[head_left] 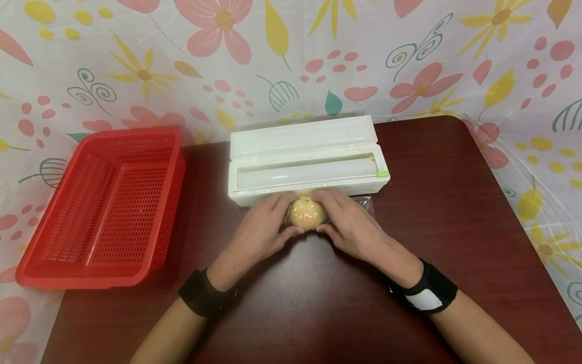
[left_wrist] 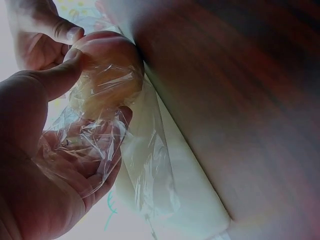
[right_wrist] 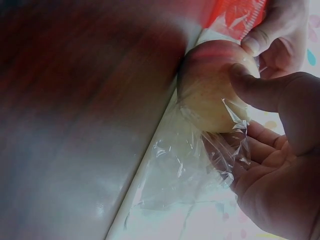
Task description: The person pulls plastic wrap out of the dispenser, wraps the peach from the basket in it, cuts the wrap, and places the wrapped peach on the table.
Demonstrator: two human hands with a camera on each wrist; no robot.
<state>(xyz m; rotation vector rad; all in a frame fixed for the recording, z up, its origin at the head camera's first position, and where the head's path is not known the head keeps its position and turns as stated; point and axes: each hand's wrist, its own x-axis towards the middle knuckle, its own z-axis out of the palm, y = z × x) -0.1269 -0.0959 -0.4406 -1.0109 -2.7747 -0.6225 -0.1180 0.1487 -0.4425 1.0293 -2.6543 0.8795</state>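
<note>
A yellow peach (head_left: 307,215) with a pink blush sits in front of the white box, between the two hands. My left hand (head_left: 261,230) grips it from the left, thumb on the near side and fingers curving around the far side. From the right, my right hand (head_left: 352,222) holds it in the same way. Clear cling film (right_wrist: 175,165) clings to the peach's lower part in the right wrist view. Crumpled film (left_wrist: 95,145) also lies over the left fingers in the left wrist view.
Behind the hands stands a white cling film box (head_left: 234,189) with its lid (head_left: 302,139) raised and a film roll (head_left: 309,173) inside. A small green piece (head_left: 382,174) is at its right end. A red plastic basket (head_left: 154,253) is at the left of the dark wooden table (head_left: 445,202).
</note>
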